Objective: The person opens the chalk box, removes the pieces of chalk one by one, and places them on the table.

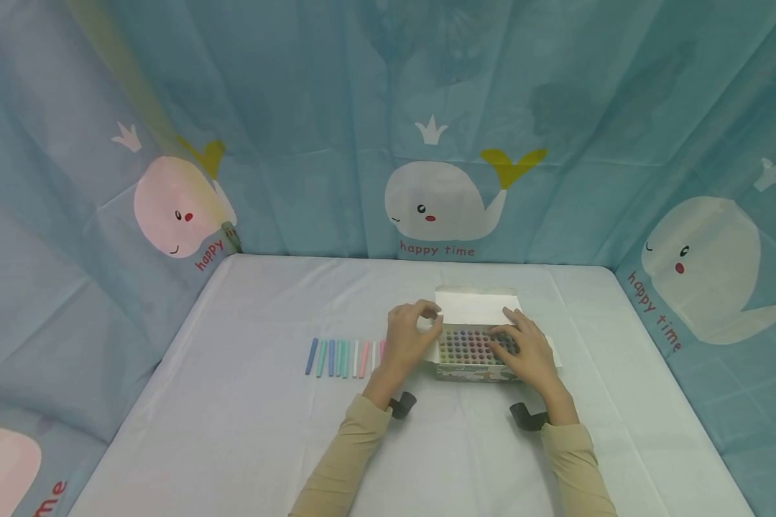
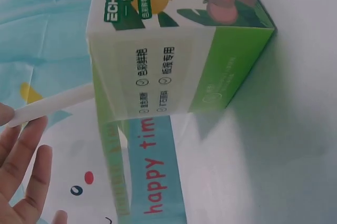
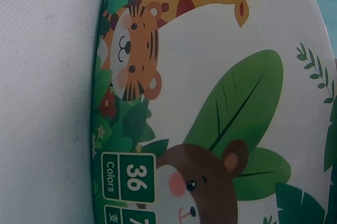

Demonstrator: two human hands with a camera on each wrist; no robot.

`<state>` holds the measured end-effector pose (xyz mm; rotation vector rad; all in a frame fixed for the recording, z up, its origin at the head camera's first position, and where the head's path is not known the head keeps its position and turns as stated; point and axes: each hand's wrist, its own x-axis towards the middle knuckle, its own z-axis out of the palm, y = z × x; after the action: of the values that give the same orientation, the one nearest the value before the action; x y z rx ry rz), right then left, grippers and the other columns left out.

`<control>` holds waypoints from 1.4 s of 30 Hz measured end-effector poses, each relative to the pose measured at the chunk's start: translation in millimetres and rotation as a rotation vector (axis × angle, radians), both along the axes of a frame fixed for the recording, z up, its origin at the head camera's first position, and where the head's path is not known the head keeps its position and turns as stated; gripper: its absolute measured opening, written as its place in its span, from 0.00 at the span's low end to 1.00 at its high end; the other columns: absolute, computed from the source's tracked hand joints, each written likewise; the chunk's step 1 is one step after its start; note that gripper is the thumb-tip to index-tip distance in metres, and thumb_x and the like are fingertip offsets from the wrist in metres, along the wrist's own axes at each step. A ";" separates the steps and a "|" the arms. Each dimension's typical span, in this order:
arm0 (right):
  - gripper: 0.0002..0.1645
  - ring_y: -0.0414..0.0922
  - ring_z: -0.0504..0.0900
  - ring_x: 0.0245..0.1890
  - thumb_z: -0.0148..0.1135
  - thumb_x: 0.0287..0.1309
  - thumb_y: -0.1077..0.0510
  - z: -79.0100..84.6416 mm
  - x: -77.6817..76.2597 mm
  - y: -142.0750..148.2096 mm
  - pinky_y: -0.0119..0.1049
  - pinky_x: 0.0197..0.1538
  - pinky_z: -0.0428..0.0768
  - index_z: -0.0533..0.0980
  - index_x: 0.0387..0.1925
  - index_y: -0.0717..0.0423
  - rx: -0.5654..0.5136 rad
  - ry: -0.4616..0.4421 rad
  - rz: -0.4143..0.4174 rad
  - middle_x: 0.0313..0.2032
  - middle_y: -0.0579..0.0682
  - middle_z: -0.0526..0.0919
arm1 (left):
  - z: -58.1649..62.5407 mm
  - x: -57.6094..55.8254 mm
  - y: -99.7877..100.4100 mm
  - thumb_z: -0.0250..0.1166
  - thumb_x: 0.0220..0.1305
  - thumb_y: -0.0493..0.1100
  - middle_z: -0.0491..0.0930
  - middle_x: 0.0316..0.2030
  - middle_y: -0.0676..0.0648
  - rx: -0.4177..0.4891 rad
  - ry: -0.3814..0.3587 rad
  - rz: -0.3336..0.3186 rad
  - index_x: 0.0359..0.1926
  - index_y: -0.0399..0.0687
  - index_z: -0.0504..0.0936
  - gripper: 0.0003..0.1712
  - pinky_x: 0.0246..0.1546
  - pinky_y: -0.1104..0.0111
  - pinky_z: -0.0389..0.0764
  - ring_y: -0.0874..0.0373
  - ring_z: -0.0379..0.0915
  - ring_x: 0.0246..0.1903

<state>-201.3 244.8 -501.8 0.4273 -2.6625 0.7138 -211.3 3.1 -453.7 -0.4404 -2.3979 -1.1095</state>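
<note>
A box of chalk (image 1: 472,373), printed with cartoon animals, stands with its lid (image 1: 478,306) folded back. Rows of coloured chalk ends (image 1: 468,346) show inside. My left hand (image 1: 409,337) is at the box's upper left corner. Its thumb and fingertips pinch a white chalk stick (image 2: 55,103), whose far end passes behind the box in the left wrist view. Over the right part of the box is my right hand (image 1: 527,352), thumb and index tips apart above the chalk ends, another finger near the lid. The right wrist view shows the box's printed front (image 3: 179,50) and no fingers.
Left of the box, several chalk sticks (image 1: 331,357) lie side by side in a row, partly behind the left forearm. A side flap (image 1: 558,353) sticks out at the box's right. White cloth covers the table (image 1: 233,431); a whale-print curtain (image 1: 297,201) hangs behind.
</note>
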 end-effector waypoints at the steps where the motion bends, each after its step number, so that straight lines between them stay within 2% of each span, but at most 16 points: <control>1: 0.12 0.57 0.56 0.61 0.62 0.46 0.46 0.2 0.3 0.0 0.57 0.56 0.54 0.76 0.33 0.46 -0.002 -0.003 0.001 0.59 0.57 0.63 | 0.1 -0.1 -1.3 0.60 0.53 0.45 0.79 0.29 0.59 0.012 0.004 0.001 0.34 0.55 0.77 0.06 0.52 0.61 0.61 0.65 0.71 0.33; 6: 0.12 0.57 0.56 0.61 0.62 0.47 0.46 0.1 0.5 0.4 0.57 0.56 0.54 0.76 0.34 0.46 -0.007 -0.005 0.006 0.59 0.57 0.63 | 2.8 0.7 -8.2 0.60 0.53 0.45 0.79 0.29 0.58 0.065 0.022 -0.007 0.35 0.55 0.78 0.06 0.51 0.60 0.62 0.65 0.71 0.33; 17: 0.12 0.57 0.56 0.61 0.62 0.47 0.46 -1.6 0.3 1.0 0.56 0.57 0.54 0.76 0.34 0.45 -0.002 -0.007 0.008 0.59 0.57 0.63 | 1.5 0.3 -24.3 0.61 0.52 0.44 0.79 0.26 0.60 0.059 0.002 0.044 0.34 0.56 0.78 0.06 0.52 0.60 0.61 0.65 0.70 0.33; 21: 0.12 0.57 0.56 0.61 0.62 0.47 0.46 -0.8 0.2 0.7 0.57 0.57 0.54 0.76 0.34 0.45 0.000 -0.002 0.007 0.59 0.57 0.63 | -0.1 1.6 -31.8 0.61 0.53 0.45 0.78 0.26 0.61 0.064 -0.027 0.061 0.35 0.57 0.77 0.06 0.53 0.61 0.60 0.65 0.69 0.33; 28: 0.12 0.57 0.56 0.61 0.62 0.46 0.46 0.5 0.2 0.4 0.57 0.56 0.54 0.76 0.33 0.45 -0.005 0.008 0.010 0.59 0.57 0.63 | -8.6 0.5 -47.0 0.60 0.53 0.46 0.76 0.25 0.62 0.058 -0.036 0.071 0.35 0.56 0.78 0.07 0.55 0.59 0.56 0.66 0.68 0.34; 35: 0.13 0.57 0.56 0.61 0.62 0.47 0.46 1.4 0.5 -0.1 0.56 0.57 0.54 0.76 0.34 0.45 0.002 0.001 0.002 0.59 0.57 0.63 | -16.5 -0.4 -62.8 0.61 0.52 0.45 0.76 0.23 0.61 0.049 -0.010 0.082 0.34 0.56 0.78 0.06 0.52 0.58 0.59 0.64 0.69 0.33; 42: 0.13 0.57 0.56 0.61 0.62 0.47 0.46 1.1 0.8 0.2 0.57 0.57 0.54 0.76 0.34 0.45 0.000 -0.005 0.004 0.59 0.57 0.63 | -26.1 0.8 -76.6 0.62 0.51 0.45 0.74 0.22 0.61 0.035 -0.060 0.119 0.34 0.55 0.79 0.06 0.52 0.58 0.58 0.63 0.68 0.32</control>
<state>-200.5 245.0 -500.6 0.4312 -2.6673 0.7175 -210.5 -73.4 -479.8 -0.2526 -2.4175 -1.1241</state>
